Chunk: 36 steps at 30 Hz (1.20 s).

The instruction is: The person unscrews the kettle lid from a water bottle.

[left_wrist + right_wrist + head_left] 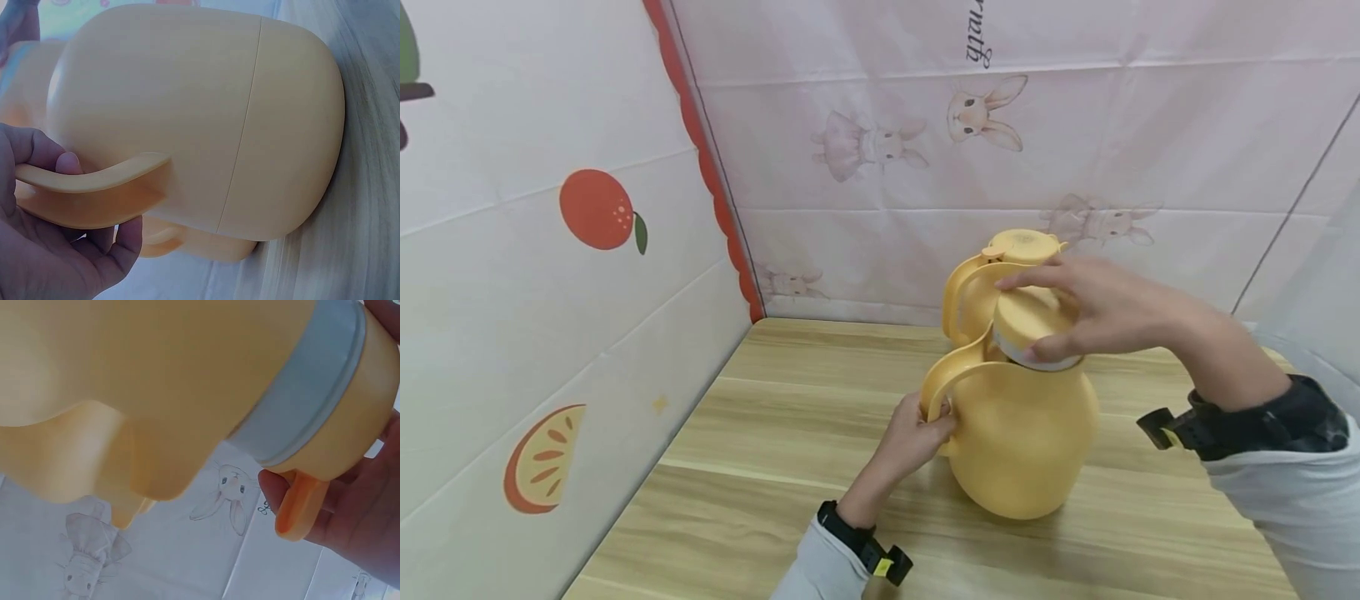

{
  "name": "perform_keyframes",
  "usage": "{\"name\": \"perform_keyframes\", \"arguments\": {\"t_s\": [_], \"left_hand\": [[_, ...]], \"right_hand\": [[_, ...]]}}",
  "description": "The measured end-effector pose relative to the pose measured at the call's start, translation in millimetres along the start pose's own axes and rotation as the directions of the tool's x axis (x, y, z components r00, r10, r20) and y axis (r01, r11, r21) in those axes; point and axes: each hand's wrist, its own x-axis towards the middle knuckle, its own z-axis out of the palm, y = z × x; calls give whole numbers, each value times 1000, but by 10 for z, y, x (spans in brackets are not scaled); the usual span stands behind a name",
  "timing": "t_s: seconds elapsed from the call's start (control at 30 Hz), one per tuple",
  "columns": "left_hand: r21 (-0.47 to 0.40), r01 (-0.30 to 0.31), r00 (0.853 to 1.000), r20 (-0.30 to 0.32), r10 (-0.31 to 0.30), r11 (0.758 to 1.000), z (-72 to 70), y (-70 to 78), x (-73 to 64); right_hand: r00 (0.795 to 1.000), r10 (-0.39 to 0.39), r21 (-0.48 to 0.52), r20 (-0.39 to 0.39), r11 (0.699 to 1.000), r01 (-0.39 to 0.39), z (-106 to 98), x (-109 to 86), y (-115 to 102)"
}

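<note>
A yellow thermos jug (1022,437) stands upright on the wooden table. My left hand (912,437) grips its looped handle (942,379), with the thumb and fingers around the handle in the left wrist view. From above, my right hand (1101,304) holds the jug's round yellow lid (1028,315), fingers on the far side and thumb on the near side. A pale grey-blue ring (312,387) runs under the lid, and a small orange tab (303,509) juts from its side. Whether the lid is seated fully on the neck I cannot tell.
Right behind stands a second yellow thermos jug (1024,243) with its own handle and lid, partly hidden. The wooden table (760,467) meets a fruit-printed wall (595,333) on the left and a rabbit-printed wall (865,250) at the back.
</note>
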Motion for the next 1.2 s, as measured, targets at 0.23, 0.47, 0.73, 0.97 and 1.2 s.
{"name": "perform_keyframes", "arguments": {"t_s": [0.23, 0.47, 0.73, 0.97, 1.2], "left_hand": [[-4, 0, 1000, 3, 0, 1000, 3, 10, 6], [-4, 8, 1000, -3, -8, 1000, 15, 12, 21], [-10, 14, 1000, -1, -14, 1000, 23, 18, 19], [-15, 4, 1000, -6, -4, 1000, 28, 17, 32], [-19, 23, 1000, -11, -24, 1000, 34, -5, 58]], "right_hand": [[1000, 9, -4, 4, 1000, -9, -19, -13, -20], [999, 18, -14, -29, 1000, -18, -23, -53, -29], [995, 79, -8, -60, 997, -80, -72, -172, 55], [986, 138, 15, -89, 990, -137, -120, -284, 164], [983, 138, 57, -122, 990, -132, -167, -370, 230]]}}
